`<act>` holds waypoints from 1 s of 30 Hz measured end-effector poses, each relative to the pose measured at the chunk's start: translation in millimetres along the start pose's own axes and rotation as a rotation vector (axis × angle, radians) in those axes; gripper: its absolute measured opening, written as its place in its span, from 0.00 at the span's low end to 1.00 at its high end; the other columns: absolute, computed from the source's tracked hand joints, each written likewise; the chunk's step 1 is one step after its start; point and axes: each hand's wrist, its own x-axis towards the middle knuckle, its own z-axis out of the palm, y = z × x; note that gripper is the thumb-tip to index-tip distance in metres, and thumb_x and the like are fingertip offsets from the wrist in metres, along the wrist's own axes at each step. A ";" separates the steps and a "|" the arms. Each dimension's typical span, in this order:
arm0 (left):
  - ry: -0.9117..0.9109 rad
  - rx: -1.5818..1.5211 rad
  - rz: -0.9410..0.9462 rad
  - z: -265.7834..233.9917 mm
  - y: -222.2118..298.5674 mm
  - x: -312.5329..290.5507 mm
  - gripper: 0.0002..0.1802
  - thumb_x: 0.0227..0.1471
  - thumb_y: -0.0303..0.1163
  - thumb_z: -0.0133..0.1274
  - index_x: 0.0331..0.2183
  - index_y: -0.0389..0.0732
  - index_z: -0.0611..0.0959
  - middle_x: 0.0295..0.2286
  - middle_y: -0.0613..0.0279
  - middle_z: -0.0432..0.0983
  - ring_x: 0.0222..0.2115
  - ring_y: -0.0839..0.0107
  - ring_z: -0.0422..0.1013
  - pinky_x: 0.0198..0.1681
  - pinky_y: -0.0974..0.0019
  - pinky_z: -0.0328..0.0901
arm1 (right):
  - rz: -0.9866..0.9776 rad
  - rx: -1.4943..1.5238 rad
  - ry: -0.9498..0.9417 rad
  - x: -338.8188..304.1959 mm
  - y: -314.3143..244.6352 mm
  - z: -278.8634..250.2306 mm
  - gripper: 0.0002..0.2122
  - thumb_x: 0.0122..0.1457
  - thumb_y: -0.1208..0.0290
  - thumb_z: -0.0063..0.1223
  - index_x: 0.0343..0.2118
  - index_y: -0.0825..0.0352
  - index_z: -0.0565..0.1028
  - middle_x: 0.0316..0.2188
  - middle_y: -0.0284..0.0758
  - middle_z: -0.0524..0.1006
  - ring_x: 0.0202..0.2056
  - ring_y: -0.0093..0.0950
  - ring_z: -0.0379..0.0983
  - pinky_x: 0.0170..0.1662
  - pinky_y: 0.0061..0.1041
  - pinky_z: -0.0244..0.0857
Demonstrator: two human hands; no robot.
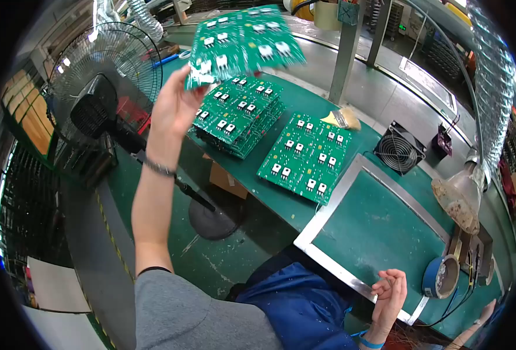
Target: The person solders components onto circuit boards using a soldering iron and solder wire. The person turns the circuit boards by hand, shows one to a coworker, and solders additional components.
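Left hand [175,108] pinching a green circuit board [239,45] by its near left corner; right hand [391,291] empty, fingers loosely curled.
Hands well apart. Held board is up and forward of both, looks raised over the far side of the board stack [237,111]; left nearer, right way back by the metal frame [342,271]. Board tilted, long axis can't be called. Slightly blurred: pairs of white blocks on green. Single board [308,153] lies flat, right of stack.

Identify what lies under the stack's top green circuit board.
Beneath the top board, edges of more green boards show, stacked unevenly; their middles are covered, so what sits there cannot be seen.
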 end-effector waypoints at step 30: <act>0.504 0.932 -0.181 -148.6 -8.3 165.1 0.39 0.52 0.49 0.54 0.58 0.37 0.63 0.55 0.41 0.60 0.55 0.52 0.60 0.57 0.56 0.55 | -0.027 -0.844 -0.421 66.5 -43.0 98.0 0.08 0.54 0.79 0.54 0.37 0.73 0.74 0.28 0.36 0.79 0.28 0.19 0.75 0.32 0.17 0.68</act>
